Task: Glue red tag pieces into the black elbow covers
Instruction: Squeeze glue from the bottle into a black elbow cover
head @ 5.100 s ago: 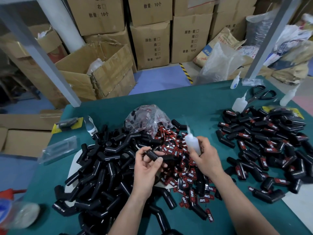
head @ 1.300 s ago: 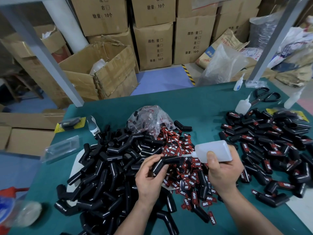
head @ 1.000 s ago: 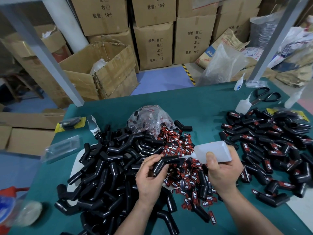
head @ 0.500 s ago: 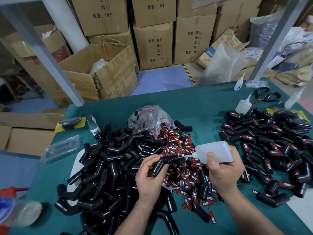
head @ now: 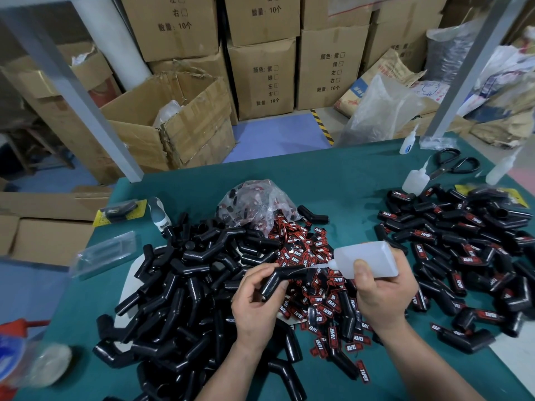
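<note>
Head camera, looking down on a teal-green covered table (head: pixel 347 180).

Left hand (head: pixel 254 305): holds one black plastic elbow cover (head: pixel 276 280) lifted above the table near its centre. Fingers and thumb are curled round the cover's lower leg. The upper leg points toward 3 o'clock.

Right hand (head: pixel 382 296): grips a translucent white squeeze glue bottle (head: pixel 370 263). The thumb is pressed on the near side and the fingers are wrapped behind. The bottle lies nearly level with its nozzle toward 9 o'clock, the tip touching the upper leg of the held cover. Whether glue is flowing: cannot tell.

Under and between the hands lies a loose heap of red-and-black printed tag pieces (head: pixel 304 246), lettered "TAPER". The heap runs up to a crumpled clear plastic bag (head: pixel 254 204) at 12 o'clock of the hands.

At 9 o'clock of the hands is a large heap of untagged black elbow covers (head: pixel 185 285).

At 3 o'clock, apart from the tag heap, is a second heap of black elbow covers bearing red tags (head: pixel 463 241).

At 1 to 2 o'clock, near the far table edge, are black-handled scissors (head: pixel 451 164). A small white nozzle bottle (head: pixel 414 183) stands just beside them.

Beyond the table at 12 o'clock are stacked brown cardboard cartons (head: pixel 260 79).
</note>
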The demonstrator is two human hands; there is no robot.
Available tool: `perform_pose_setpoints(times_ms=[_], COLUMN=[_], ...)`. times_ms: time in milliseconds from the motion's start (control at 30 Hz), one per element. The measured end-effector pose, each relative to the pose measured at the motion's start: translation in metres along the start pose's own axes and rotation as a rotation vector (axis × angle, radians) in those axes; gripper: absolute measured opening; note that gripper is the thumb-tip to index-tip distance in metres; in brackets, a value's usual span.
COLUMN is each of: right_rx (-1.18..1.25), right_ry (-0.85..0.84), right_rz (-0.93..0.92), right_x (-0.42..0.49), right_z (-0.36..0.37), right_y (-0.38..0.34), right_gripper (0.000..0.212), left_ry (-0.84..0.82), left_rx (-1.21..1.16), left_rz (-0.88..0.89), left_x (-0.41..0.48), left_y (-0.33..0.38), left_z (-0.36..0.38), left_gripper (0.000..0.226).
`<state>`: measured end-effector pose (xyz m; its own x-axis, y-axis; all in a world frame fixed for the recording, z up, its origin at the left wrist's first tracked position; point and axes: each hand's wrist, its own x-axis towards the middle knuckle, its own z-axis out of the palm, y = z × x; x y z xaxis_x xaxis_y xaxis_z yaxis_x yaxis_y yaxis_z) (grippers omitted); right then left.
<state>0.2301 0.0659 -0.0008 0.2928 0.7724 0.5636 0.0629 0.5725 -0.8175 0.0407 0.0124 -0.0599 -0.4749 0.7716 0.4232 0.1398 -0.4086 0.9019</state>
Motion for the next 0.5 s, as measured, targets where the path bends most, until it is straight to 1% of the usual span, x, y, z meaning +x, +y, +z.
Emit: perform_pose_setpoints(times_ms=[67,233,300,400,500], right_rx=[-0.005,-0.005,0.013,0.012,0.009], right_ry=[0.03,-0.01,-0.008,0.019,0.011], right_rz=[0.016,-0.018,-0.013,0.004,0.002], right_x=[0.0006,-0.0012,-0.0002,0.0013,0.0002], right_z=[-0.0001,0.0019,0.0004,-0.0003,0.0015], right_y=[0.0,-0.0006,0.0009,0.0015,0.0009], right_gripper=[0.027,0.023,0.02,0.022,0.022], left_ry=[-0.004,-0.004,-0.004,-0.009,-0.012], left_rx=[0.002,0.019,0.021,0.029,0.037], left_rz=[0.001,0.009,0.016,0.03,0.043], left_x=[-0.0003,-0.0007,-0.0008,-0.0001,-0.0003], left_y=[0.0,-0.0004,0.0006,0.0011,-0.0016], left_z=[0.0003,-0.0007,-0.0006,0.0002,0.0002], left_gripper=[0.033,0.031,0.032,0.034,0.038])
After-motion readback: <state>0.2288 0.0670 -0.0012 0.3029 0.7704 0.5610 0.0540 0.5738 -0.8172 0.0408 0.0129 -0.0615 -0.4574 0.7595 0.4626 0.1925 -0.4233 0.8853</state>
